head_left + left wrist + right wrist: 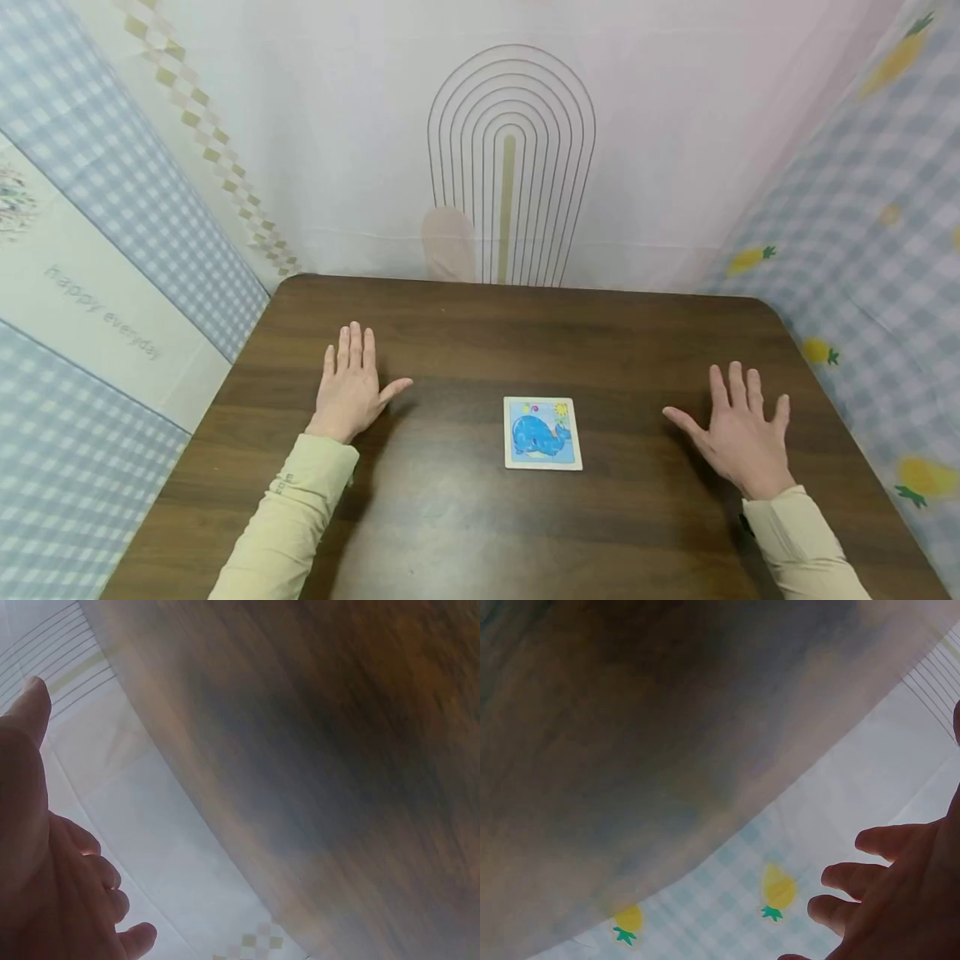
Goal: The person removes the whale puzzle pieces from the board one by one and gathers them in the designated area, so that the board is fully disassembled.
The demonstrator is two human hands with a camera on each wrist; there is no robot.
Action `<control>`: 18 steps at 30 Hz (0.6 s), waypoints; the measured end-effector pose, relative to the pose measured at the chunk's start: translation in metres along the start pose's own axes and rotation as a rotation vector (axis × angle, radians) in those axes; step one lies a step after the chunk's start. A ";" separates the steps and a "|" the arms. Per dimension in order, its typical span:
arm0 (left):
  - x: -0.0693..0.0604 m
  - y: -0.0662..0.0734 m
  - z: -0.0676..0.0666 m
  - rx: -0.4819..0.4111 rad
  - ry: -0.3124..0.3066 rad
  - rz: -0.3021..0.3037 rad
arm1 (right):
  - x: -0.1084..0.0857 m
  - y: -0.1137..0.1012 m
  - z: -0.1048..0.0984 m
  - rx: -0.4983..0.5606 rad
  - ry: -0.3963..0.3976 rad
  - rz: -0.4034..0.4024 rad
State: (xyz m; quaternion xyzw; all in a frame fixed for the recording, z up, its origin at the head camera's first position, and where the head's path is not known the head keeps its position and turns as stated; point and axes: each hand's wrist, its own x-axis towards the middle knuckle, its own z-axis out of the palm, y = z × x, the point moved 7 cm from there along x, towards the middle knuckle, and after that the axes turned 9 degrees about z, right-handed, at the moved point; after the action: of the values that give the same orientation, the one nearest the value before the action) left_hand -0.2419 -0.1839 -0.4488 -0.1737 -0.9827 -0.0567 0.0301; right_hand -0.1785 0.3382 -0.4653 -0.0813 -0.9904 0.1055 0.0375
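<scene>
A square picture board with a blue whale [542, 435] lies flat on the brown table, between the two hands. To its left, the left hand [351, 392] is held palm down with fingers straight and thumb out. The right hand [742, 433], to the board's right, has its fingers spread and holds nothing. In the left wrist view the left hand [45, 847] shows at the left edge. The right wrist view shows the right hand [900, 892] at the lower right. Neither hand touches the board.
The brown wooden table [450, 350] has rounded far corners. Behind it hangs a pale cloth [337, 125] with arched lines. Blue checked cloth [862, 250] with pineapples is on the right, and more checked cloth [45, 433] with lettering hangs on the left.
</scene>
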 end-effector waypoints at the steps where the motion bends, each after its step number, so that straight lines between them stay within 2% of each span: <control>1: 0.000 0.001 0.002 -0.005 -0.003 0.002 | -0.001 0.001 0.001 0.000 -0.003 0.001; 4: 0.001 0.007 0.004 -0.026 -0.004 0.011 | -0.003 0.002 0.003 0.001 -0.012 0.004; 7: 0.001 0.019 0.004 -0.047 -0.014 0.032 | -0.004 0.000 0.003 0.009 -0.012 0.005; 12: 0.002 0.049 0.010 -0.072 -0.057 0.085 | -0.004 -0.009 0.002 0.021 -0.001 -0.006; 15: 0.003 0.068 0.016 -0.080 -0.076 0.122 | -0.004 -0.021 0.001 0.052 0.011 -0.034; 18: 0.002 0.088 0.022 -0.110 -0.122 0.152 | -0.005 -0.035 0.000 0.099 0.024 -0.075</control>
State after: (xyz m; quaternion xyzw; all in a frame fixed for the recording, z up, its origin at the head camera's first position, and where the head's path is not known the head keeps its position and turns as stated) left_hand -0.2143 -0.0987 -0.4615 -0.2524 -0.9621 -0.0976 -0.0350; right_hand -0.1793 0.3032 -0.4576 -0.0437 -0.9858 0.1517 0.0573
